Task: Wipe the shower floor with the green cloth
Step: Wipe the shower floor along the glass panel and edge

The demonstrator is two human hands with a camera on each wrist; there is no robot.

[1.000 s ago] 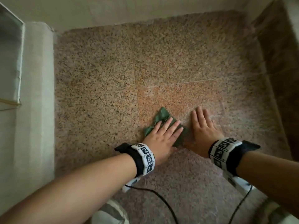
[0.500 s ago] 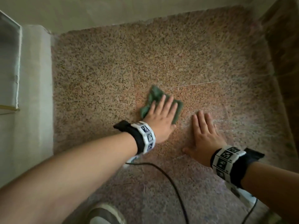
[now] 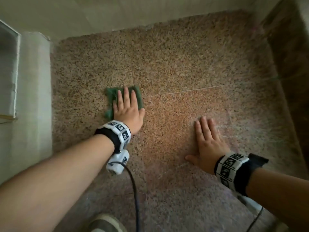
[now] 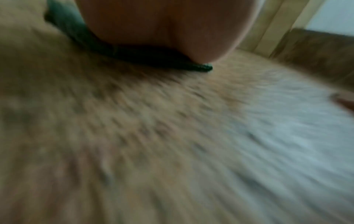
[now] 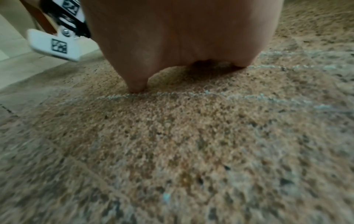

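Cloth (image 3: 111, 96) lies flat on the speckled floor (image 3: 184, 67), left of centre, under the left hand (image 3: 127, 111), fingers straight, pressing. Right hand (image 3: 209, 144) rests flat on the floor, fingers spread, holding nothing.

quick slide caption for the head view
Left hand presses the green cloth flat on the speckled shower floor; right hand braces beside it.

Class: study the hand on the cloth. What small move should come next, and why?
Probably slide the cloth onward toward the far left corner. The left hand presses it flat with straight fingers, well short of the far wall, with floor beyond it. The right hand lies flat on the floor, seemingly bracing, so it should stay put.
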